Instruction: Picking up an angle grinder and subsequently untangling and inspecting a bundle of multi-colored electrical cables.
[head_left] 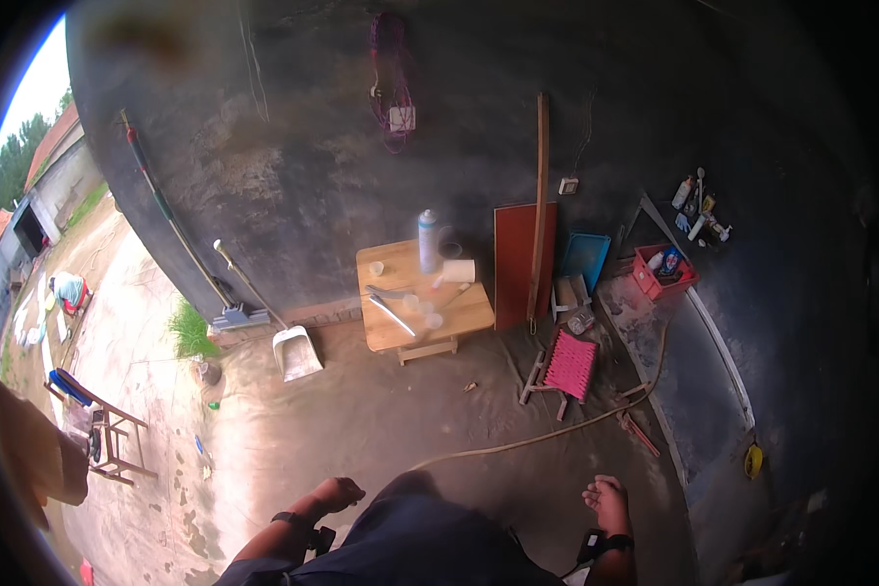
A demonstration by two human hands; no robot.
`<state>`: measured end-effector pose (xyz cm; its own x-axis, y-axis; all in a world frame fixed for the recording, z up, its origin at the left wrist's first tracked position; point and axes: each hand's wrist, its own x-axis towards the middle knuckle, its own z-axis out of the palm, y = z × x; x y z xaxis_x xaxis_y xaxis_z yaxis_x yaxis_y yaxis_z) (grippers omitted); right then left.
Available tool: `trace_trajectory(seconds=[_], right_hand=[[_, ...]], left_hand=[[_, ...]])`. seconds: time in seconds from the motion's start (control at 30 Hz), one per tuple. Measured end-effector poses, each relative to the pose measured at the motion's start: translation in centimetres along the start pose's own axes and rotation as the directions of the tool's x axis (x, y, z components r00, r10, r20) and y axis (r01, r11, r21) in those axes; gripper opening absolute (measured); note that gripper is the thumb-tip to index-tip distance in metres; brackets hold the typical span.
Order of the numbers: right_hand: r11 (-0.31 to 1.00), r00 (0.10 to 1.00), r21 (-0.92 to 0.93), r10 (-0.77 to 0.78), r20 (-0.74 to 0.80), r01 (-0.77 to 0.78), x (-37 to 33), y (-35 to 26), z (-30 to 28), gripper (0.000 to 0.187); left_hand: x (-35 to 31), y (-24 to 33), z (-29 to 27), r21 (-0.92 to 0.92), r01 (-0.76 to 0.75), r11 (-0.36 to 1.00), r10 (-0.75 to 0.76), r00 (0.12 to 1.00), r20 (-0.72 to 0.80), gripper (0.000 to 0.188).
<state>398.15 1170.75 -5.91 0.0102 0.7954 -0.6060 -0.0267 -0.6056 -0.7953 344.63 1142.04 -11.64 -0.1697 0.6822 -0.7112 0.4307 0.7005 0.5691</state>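
My left hand (337, 493) hangs low in front of me, its fingers curled in and nothing seen in them. My right hand (608, 502) is held out on the other side, empty, the fingers loosely bent and a little apart. Neither hand touches anything. Ahead of both stands a small wooden table (376, 334). On it are a tall white spray can (427, 241), a cream-coloured roll or cylinder (457, 271), a small cup (376, 268), a silvery bar-shaped tool (392, 315) and several small round pieces, too small to name.
A hose (527, 441) curves across the floor. Right of the table are a pink woven stool (569, 365), a reddish board (514, 264) and a red crate (662, 283). A dustpan (296, 354) and mop (181, 220) stand left; a chair (117, 430) and another person (68, 290) are farther left.
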Motion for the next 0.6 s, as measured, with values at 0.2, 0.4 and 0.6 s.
trace_trajectory(seconds=[0.2, 0.4, 0.6], right_hand=[[0.936, 0.942, -0.187, -0.259, 0.214, 0.299, 12.5, -10.4, 9.0, 0.015], [0.744, 0.753, -0.181, -0.571, 0.328, 0.643, 18.0, -24.8, 25.6, 0.026], [0.551, 0.538, -0.101, -0.732, 0.417, 0.828, 19.3, -40.9, 42.4, 0.039]], left_hand=[[3.6, 3.1, -3.4, -0.011, 0.181, 0.983, -0.181, 0.983, -0.019, 0.030], [11.6, 1.7, -9.6, -0.114, 0.174, 0.978, -0.176, 0.984, -0.010, 0.037], [17.0, 2.2, -20.3, -0.050, 0.034, 0.998, -0.037, 0.997, -0.069, 0.036]])
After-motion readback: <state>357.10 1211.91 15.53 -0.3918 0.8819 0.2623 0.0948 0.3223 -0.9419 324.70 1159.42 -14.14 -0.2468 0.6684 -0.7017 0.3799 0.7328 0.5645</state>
